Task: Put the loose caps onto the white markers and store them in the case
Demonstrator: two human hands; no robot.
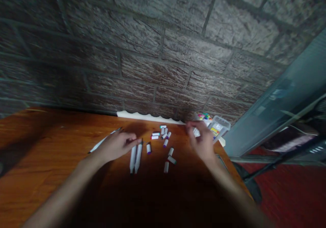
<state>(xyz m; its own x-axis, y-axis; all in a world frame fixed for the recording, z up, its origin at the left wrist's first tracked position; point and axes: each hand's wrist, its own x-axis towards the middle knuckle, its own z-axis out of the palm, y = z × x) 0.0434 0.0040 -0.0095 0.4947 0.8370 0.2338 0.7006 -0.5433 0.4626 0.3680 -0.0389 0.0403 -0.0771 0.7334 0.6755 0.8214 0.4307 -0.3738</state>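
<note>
My left hand point(117, 146) is low over the table, fingers curled together, its fingertips at the upper ends of two white markers. These uncapped-looking markers point(138, 156) lie side by side, dark tips pointing away from me; the left one is partly covered by the hand. Just right of them lies a white cap with a purple end point(148, 148). My right hand point(202, 140), slightly blurred, hovers at the table's right side, thumb and fingers apart. Beside it stands a clear plastic box point(222, 123) with a yellow label. Part of a white item point(196, 132) shows behind the fingers.
Several short white caps with coloured ends point(166, 142) are scattered mid-table. Another slim white marker point(100, 143) lies beyond my left wrist. A wavy white strip point(150, 117) runs along the brick wall point(152, 68). Small colourful pieces point(203, 115) sit behind my right hand.
</note>
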